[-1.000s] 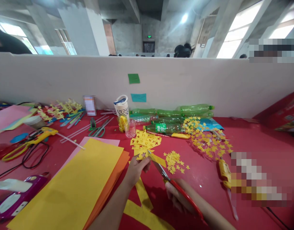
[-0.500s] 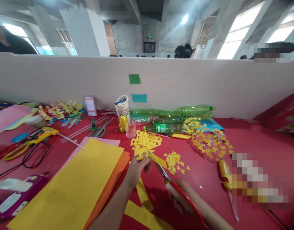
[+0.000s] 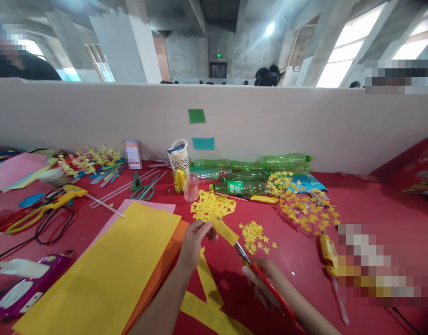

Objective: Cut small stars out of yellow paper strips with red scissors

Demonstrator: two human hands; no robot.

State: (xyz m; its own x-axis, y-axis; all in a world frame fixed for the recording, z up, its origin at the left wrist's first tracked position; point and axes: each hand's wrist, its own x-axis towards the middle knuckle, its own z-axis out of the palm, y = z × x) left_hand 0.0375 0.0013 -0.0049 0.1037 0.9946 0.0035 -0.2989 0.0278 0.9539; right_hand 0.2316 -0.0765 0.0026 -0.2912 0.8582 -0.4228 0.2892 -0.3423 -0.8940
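Note:
Between the fingers of my left hand (image 3: 196, 237) is a yellow paper strip (image 3: 227, 231), pinched at its left end. My right hand (image 3: 264, 279) is closed around red-handled scissors (image 3: 242, 253); their blades lie partly behind the strip, so I cannot tell whether they cut into it. A pile of small yellow paper stars (image 3: 253, 236) lies right of the strip. Yellow paper scraps (image 3: 214, 204) with star-shaped notches are heaped just beyond my left hand. More yellow strips (image 3: 209, 279) lie on the red table below my hands.
Yellow sheets (image 3: 105, 265) over orange and pink ones lie at left, near a yellow glue gun (image 3: 69, 191). Green plastic bottles (image 3: 242, 187) and a cup (image 3: 179, 156) stand or lie along the white partition (image 3: 130, 107). A star cluster (image 3: 308, 209) and another glue gun (image 3: 328, 253) are at right.
The yellow strip has turned in my left hand and now covers most of the scissor blades. My left hand has shifted slightly left and down; my right hand has barely moved.

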